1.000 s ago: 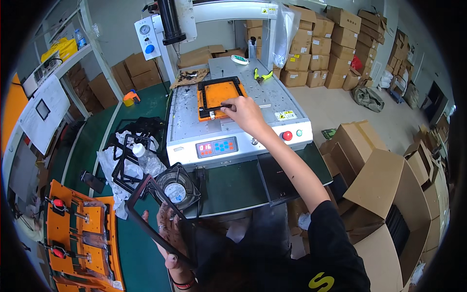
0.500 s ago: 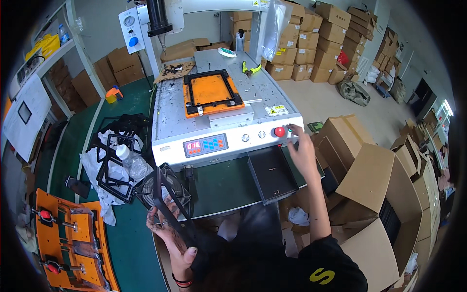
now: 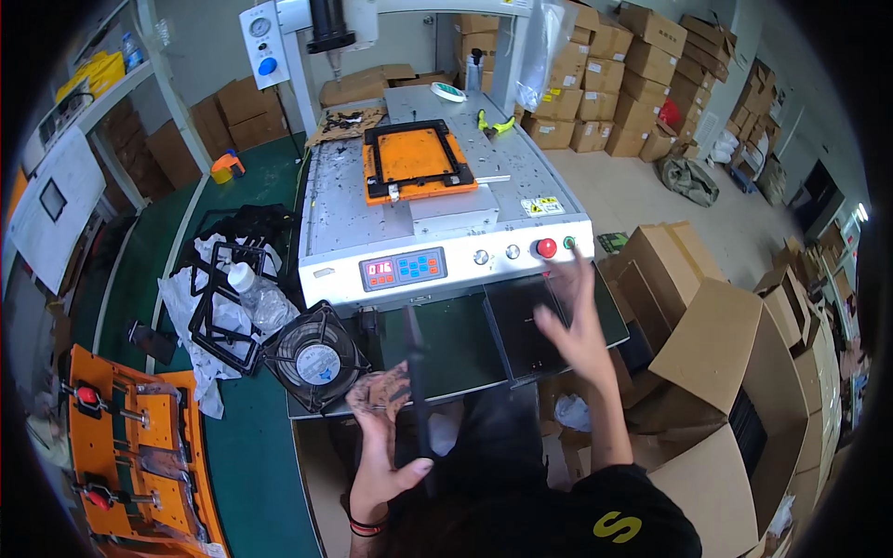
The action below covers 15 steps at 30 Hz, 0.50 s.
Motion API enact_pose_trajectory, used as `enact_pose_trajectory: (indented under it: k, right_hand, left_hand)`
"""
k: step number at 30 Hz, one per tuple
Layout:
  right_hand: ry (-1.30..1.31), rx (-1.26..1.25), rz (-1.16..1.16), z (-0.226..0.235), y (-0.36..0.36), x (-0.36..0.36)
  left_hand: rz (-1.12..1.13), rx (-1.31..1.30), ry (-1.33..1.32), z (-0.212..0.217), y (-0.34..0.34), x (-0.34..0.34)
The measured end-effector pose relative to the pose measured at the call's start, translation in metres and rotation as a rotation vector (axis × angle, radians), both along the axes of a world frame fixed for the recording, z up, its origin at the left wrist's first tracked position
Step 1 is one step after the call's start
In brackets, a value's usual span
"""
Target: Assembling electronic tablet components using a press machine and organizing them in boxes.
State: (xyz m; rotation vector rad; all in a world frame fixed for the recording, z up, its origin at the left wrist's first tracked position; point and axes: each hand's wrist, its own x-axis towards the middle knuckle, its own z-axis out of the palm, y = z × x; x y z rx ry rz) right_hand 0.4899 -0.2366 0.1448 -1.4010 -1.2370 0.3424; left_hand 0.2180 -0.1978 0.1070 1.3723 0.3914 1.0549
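My left hand (image 3: 383,432), its fingers smudged dark, holds a thin black rectangular frame (image 3: 417,391) in front of the bench edge. The frame is seen almost edge-on and blurred. My right hand (image 3: 579,325) is raised with fingers apart and holds nothing. It is over the black tray (image 3: 526,325), just below the green button (image 3: 569,243) and red button (image 3: 547,248) on the white machine's front panel (image 3: 349,274). On the machine bed, another black frame (image 3: 459,175) lies on an orange fixture plate (image 3: 409,156).
A round black fan (image 3: 318,361) sits left of my left hand, near a clear bottle (image 3: 265,302) and several black frames (image 3: 209,321). An orange clamp fixture (image 3: 139,446) lies at the left. Open cardboard boxes (image 3: 702,325) crowd the right. Yellow-green pliers (image 3: 495,126) lie on the machine bed.
My right hand has drawn back from the green button toward me. My left hand has moved right with the black frame, turning it edge-on and uncovering the fan. The view has shifted slightly.
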Motion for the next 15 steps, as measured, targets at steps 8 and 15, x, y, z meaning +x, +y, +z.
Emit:
enact_pose_trajectory:
  k: [8, 15]
  right_hand:
    - [0.602, -0.042, 0.775, -0.008, 0.001, -0.085]
    - [1.082, 0.045, 1.255, -0.016, 0.004, -0.082]
  left_hand:
    - [-0.065, 0.351, 0.479, 0.012, -0.019, 0.012]
    - [-0.955, -0.653, 0.156, 0.017, 0.006, 0.004]
